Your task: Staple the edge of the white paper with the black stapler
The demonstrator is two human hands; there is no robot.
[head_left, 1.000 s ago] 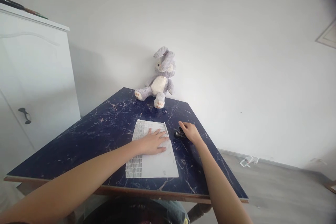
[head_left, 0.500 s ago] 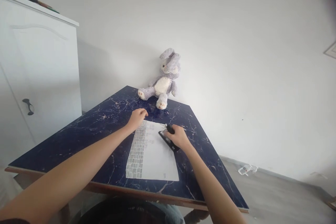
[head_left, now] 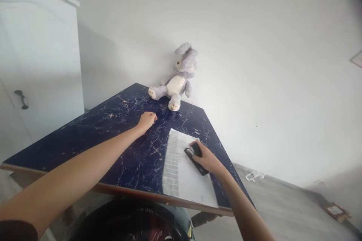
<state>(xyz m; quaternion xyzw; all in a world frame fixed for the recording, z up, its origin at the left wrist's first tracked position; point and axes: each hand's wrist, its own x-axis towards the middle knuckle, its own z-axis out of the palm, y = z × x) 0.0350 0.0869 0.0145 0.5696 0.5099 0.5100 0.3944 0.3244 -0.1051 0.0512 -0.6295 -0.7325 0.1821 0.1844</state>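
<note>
My right hand grips a black stapler over the right part of a sheet of paper. The sheet has a printed grey grid down its left side and a blank-looking white area beside it. It lies slanted near the table's front right edge. My left hand rests curled on the dark blue table, up and to the left of the sheet and apart from it. No object shows in its fingers.
A grey plush bunny sits at the table's back corner against the wall. A white cabinet stands at the left. On the floor lie clear plastic packaging and a brown box.
The paper has slid right and toward me with the stapler and my right hand, turning slightly. My left hand has come away from its corner. The view has tilted down a little.
</note>
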